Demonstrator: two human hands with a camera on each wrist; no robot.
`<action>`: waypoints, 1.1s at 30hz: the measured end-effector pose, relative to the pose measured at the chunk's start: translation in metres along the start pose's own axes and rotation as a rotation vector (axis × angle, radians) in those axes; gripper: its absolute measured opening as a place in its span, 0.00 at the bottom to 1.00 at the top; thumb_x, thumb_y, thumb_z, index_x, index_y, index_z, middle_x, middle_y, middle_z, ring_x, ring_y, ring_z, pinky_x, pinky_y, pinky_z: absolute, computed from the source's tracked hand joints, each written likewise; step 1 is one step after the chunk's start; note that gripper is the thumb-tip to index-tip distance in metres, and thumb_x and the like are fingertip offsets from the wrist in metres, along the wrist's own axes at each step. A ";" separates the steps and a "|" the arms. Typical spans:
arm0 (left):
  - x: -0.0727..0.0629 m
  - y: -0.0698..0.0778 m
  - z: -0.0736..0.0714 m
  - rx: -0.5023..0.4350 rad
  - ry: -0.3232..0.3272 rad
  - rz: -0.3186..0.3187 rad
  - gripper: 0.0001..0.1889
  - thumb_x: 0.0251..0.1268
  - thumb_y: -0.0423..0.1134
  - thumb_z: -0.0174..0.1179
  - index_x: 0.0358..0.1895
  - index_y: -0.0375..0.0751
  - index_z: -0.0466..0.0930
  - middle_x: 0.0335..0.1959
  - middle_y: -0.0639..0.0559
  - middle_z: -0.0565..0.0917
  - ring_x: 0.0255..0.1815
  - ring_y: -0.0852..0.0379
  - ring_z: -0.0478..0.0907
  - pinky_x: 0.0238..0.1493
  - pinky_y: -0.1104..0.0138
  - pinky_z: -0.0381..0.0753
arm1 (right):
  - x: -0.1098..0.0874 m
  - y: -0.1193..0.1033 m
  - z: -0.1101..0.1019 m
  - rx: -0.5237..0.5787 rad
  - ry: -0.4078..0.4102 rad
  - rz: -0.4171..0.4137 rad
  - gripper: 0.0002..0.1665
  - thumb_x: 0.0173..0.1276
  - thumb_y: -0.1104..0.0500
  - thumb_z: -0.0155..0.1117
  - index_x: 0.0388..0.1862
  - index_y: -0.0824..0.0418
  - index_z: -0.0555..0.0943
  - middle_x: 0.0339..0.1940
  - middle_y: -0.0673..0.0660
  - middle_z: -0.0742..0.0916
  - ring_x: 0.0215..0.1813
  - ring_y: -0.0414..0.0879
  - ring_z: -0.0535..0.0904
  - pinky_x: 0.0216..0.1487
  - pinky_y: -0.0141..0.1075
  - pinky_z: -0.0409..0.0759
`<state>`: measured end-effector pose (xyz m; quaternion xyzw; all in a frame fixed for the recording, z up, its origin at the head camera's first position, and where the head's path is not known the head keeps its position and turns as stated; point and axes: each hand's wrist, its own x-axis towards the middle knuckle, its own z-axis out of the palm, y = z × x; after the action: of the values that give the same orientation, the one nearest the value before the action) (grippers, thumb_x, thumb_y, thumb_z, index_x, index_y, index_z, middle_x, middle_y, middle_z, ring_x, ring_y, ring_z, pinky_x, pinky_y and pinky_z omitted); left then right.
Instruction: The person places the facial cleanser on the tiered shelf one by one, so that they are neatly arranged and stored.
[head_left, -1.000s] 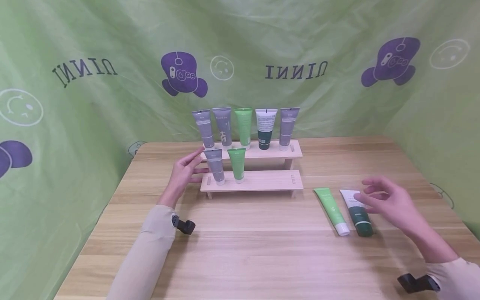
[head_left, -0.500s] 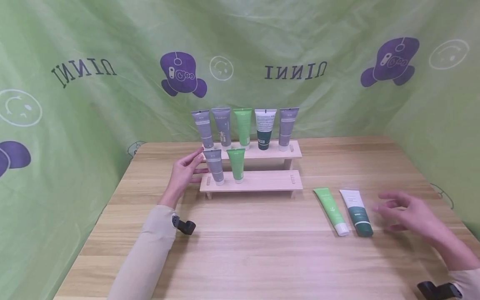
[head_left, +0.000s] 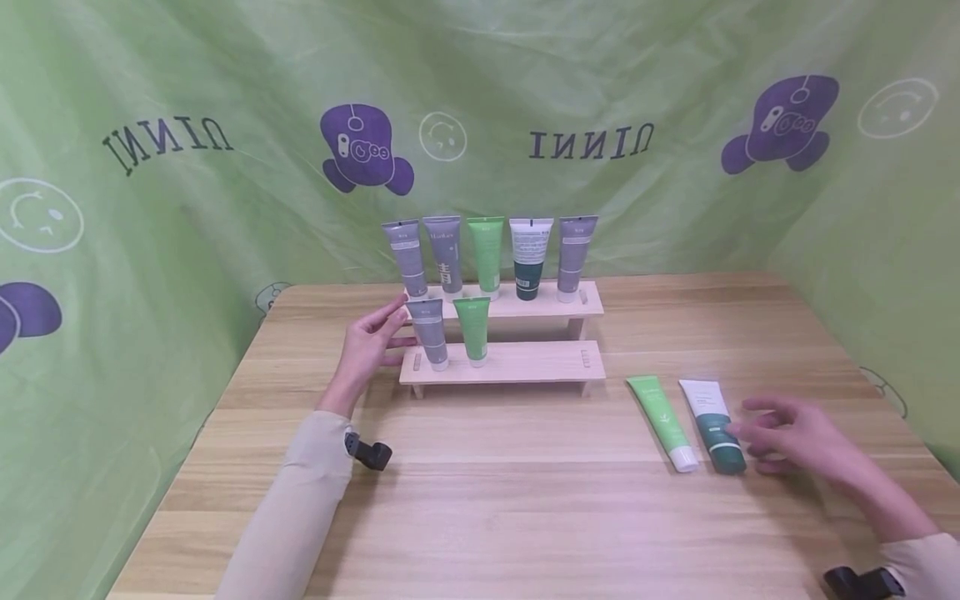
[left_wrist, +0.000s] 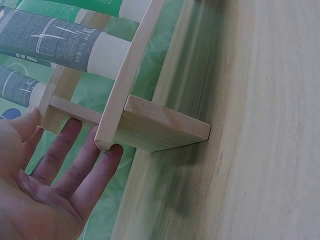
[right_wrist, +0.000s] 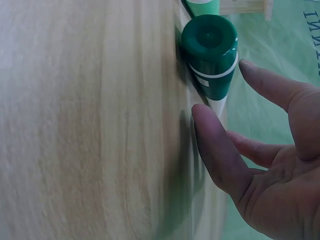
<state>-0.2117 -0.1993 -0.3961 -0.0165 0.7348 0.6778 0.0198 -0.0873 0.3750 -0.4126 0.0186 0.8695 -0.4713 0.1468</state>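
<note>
In the head view my left hand [head_left: 367,346] is at the left end of a two-step wooden display stand [head_left: 525,362]. Its fingers [left_wrist: 92,172] lie fairly straight against the ends of the boards in the left wrist view. My right hand [head_left: 798,437] is beside a white and dark green squeeze tube [head_left: 712,425] lying on the table. Thumb and fingers are spread around the tube's near side, and the right wrist view shows its green cap [right_wrist: 210,37] just beyond the fingertips. A light green tube [head_left: 663,421] lies to its left.
Several tubes stand caps down on the upper step [head_left: 506,307], among them a white and green tube [head_left: 530,258]. On the lower step are a grey tube [head_left: 429,333] and a green tube [head_left: 474,329]. A green printed curtain [head_left: 480,100] surrounds the wooden table [head_left: 487,500].
My right hand drew off rightward from the white and green tube, then came partway back toward it. The left hand and the stand have kept their place.
</note>
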 end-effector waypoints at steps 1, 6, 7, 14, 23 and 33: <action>0.000 0.000 0.000 0.001 0.000 0.000 0.28 0.74 0.52 0.58 0.74 0.53 0.69 0.69 0.37 0.73 0.56 0.33 0.81 0.47 0.49 0.87 | 0.000 -0.001 0.001 0.004 -0.002 0.002 0.43 0.72 0.57 0.67 0.70 0.83 0.57 0.48 0.72 0.80 0.39 0.49 0.84 0.39 0.42 0.90; -0.001 -0.001 -0.001 0.005 0.002 -0.001 0.28 0.74 0.53 0.58 0.74 0.53 0.69 0.69 0.38 0.74 0.55 0.34 0.81 0.48 0.48 0.87 | 0.003 -0.004 0.005 0.006 -0.018 0.016 0.44 0.71 0.56 0.68 0.69 0.83 0.58 0.47 0.70 0.82 0.39 0.50 0.84 0.39 0.42 0.90; -0.001 -0.001 -0.001 0.005 0.002 -0.001 0.28 0.74 0.53 0.59 0.74 0.54 0.69 0.69 0.38 0.74 0.55 0.34 0.81 0.48 0.49 0.87 | 0.004 -0.005 0.006 0.006 -0.021 0.019 0.44 0.71 0.56 0.68 0.69 0.83 0.58 0.47 0.70 0.82 0.38 0.50 0.84 0.38 0.42 0.90; 0.000 -0.002 -0.002 -0.005 0.006 0.004 0.28 0.74 0.52 0.59 0.73 0.53 0.70 0.68 0.37 0.75 0.54 0.34 0.82 0.47 0.49 0.87 | 0.009 -0.013 0.011 -0.023 -0.054 0.024 0.47 0.70 0.54 0.69 0.70 0.84 0.58 0.47 0.69 0.83 0.36 0.51 0.85 0.37 0.42 0.90; -0.001 -0.001 -0.001 -0.010 0.001 0.004 0.28 0.73 0.53 0.60 0.73 0.55 0.71 0.67 0.36 0.75 0.55 0.32 0.81 0.47 0.48 0.87 | 0.016 -0.022 0.018 -0.053 -0.071 0.027 0.47 0.67 0.54 0.71 0.68 0.84 0.60 0.45 0.69 0.84 0.38 0.53 0.85 0.36 0.43 0.90; -0.001 0.000 -0.001 -0.007 0.001 0.009 0.26 0.74 0.52 0.59 0.72 0.55 0.71 0.67 0.37 0.75 0.54 0.33 0.82 0.46 0.49 0.88 | 0.016 -0.023 0.019 -0.019 -0.056 0.034 0.46 0.68 0.57 0.70 0.69 0.84 0.57 0.45 0.70 0.84 0.38 0.52 0.85 0.36 0.44 0.90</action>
<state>-0.2106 -0.2003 -0.3962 -0.0136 0.7326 0.6803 0.0165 -0.1024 0.3453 -0.4082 0.0188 0.8689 -0.4610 0.1792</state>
